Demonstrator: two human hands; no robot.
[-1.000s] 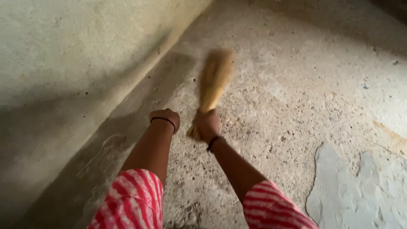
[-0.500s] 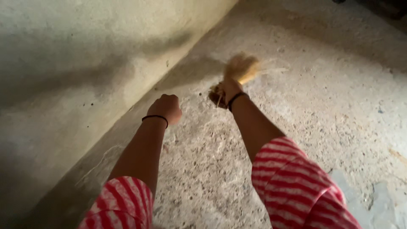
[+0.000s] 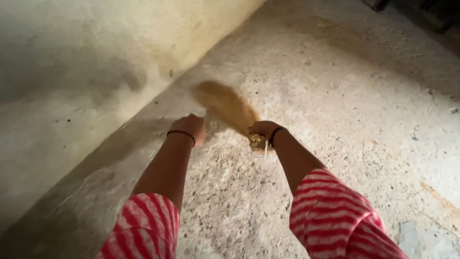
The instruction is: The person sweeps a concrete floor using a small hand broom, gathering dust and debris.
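Rough concrete floor is meeting a stained wall at left. Right hand is clenching its grip around a straw hand broom, bristles blurring just above the floor. Left hand is hanging fisted, holding nothing.

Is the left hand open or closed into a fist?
Closed. The left hand is curled into a fist and holds nothing, near the wall; the right hand grips the broom.
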